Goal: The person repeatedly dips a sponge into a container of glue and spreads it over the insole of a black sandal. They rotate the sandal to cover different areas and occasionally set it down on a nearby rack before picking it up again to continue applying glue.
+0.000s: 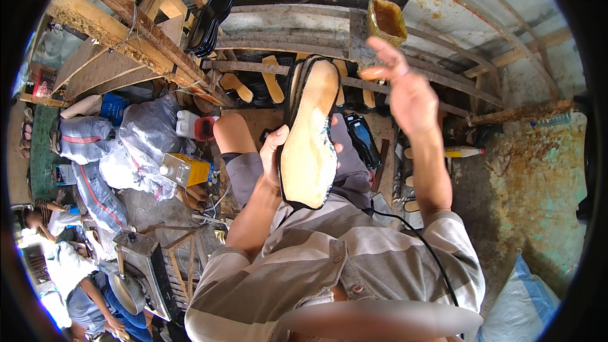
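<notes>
My left hand grips a stack of shoe soles upright in front of my chest. The top one shows a tan face with a stitched line and a black edge. A wet-looking amber patch covers its upper part, and whitish smears lie along its right side. My right hand is raised to the right of the stack, fingers apart, with a glossy amber coat on one fingertip. It holds nothing that I can see. Just beyond it, a crusted yellowish container with amber-brown stuff inside stands on a ledge.
Tan soles rest in a rack ahead, and black soles are piled at its upper left. A yellow can and plastic-wrapped bundles lie left. A black cable crosses my shirt. Another person sits at lower left.
</notes>
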Motion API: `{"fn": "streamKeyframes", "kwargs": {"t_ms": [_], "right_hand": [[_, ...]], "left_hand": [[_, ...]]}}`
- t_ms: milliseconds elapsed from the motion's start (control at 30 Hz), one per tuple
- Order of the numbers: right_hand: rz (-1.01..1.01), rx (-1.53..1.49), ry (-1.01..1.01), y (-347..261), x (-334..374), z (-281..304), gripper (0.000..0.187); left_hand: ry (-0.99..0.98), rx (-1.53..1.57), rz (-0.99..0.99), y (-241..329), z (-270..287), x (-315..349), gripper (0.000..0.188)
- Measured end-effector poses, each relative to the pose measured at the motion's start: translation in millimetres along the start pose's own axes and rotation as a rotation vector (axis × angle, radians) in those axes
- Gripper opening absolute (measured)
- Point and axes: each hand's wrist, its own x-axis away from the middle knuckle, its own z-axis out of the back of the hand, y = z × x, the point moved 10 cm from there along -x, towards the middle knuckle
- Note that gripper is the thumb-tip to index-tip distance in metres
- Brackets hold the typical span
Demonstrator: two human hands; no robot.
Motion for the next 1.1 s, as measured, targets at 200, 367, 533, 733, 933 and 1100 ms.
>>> {"fn": "streamKeyframes", "kwargs": {"t_ms": [200,367,533,733,933,1100], "right_hand": [[0.328,0.911,-0.055,21.2,14.2,-50.3,0.039],[0.23,0.607,-0.231,36.1,22.0,-65.0,0.045],[0.259,0.859,-0.275,34.5,61.2,-93.7,0.042],[0.642,1.009,-0.333,12.6,93.3,-124.3,0.035],[0.967,0.964,-0.503,1.5,113.0,-133.4,0.037],[0.81,1.058,-0.152,0.8,71.6,-101.5,0.037]], "left_hand": [[-0.021,0.101,0.086,-15.9,-20.2,6.2,0.079],[0.054,-0.006,0.07,-10.6,-17.4,7.5,0.077],[0.207,-0.054,0.007,-0.5,-1.4,-4.7,0.07],[0.227,-0.12,0.032,0.6,-6.2,-8.8,0.062],[0.26,-0.002,0.066,7.9,0.4,-9.9,0.062],[0.352,-0.145,0.016,17.3,12.9,-5.5,0.063]]}}
